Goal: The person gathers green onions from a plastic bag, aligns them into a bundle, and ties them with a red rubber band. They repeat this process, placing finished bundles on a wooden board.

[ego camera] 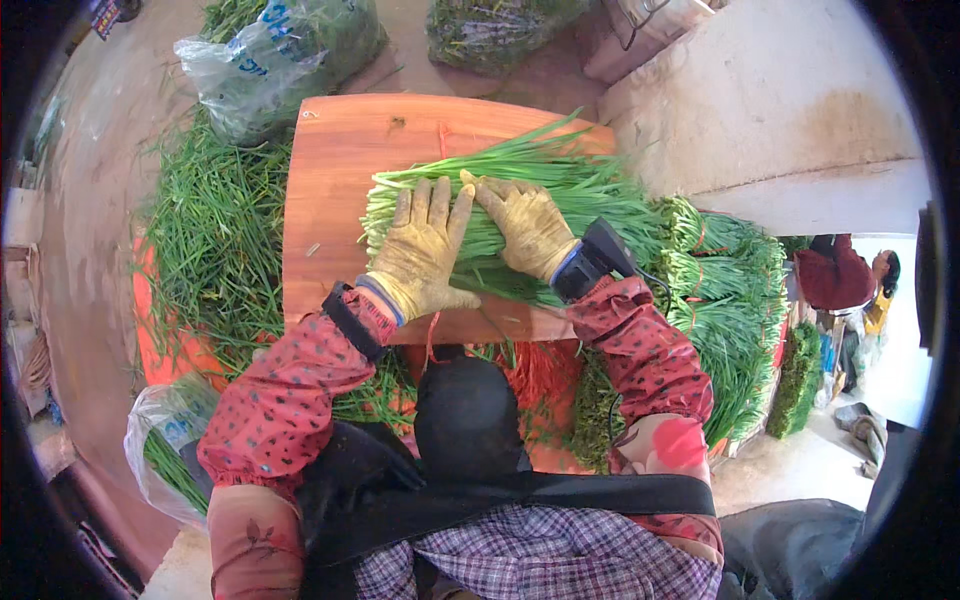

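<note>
A thick pile of long green leafy stalks, like garlic chives, lies across an orange wooden board, pale cut ends to the left. My left hand, in a yellowish, soiled work glove, rests flat on the pale end with fingers spread. My right hand, gloved alike, lies on the leaves just beside it, fingers partly bent, its fingertips close to the left index finger. A red tie shows behind the pile, and another red strand hangs at the board's near edge.
Tied green bundles are stacked at the right. Loose greens heap up at the left, near a clear plastic bag of greens. Red ties hang below the board. A person is at the far right. A white wall stands upper right.
</note>
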Available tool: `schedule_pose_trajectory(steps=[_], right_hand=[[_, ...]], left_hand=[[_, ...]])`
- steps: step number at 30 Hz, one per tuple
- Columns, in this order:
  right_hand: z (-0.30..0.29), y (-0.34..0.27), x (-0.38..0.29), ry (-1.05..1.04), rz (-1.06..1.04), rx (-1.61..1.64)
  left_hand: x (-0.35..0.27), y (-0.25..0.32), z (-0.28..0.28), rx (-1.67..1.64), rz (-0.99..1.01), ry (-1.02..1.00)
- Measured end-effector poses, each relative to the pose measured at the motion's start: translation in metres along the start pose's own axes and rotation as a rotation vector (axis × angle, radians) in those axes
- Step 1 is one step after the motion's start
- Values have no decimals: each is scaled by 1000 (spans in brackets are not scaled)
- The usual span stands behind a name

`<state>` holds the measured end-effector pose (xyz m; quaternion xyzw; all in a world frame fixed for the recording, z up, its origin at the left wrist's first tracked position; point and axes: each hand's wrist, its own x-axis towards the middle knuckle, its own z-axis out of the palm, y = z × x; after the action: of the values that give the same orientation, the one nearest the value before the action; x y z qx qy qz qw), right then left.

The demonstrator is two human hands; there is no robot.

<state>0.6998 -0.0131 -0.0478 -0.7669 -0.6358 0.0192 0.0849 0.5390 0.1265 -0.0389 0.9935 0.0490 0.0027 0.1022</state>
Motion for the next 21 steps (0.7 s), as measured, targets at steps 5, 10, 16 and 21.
schedule_pose_trajectory(steps=[5,10,16,21], right_hand=[[-29,8,9,-30,-5,211],[-18,10,50,137,151,289],[39,23,61,-157,311,325],[19,11,53,106,262,301]], left_hand=[[-1,0,6,305,41,-152],[-1,-2,21,306,37,50],[-3,-7,28,150,-2,199],[7,-10,32,247,-1,194]])
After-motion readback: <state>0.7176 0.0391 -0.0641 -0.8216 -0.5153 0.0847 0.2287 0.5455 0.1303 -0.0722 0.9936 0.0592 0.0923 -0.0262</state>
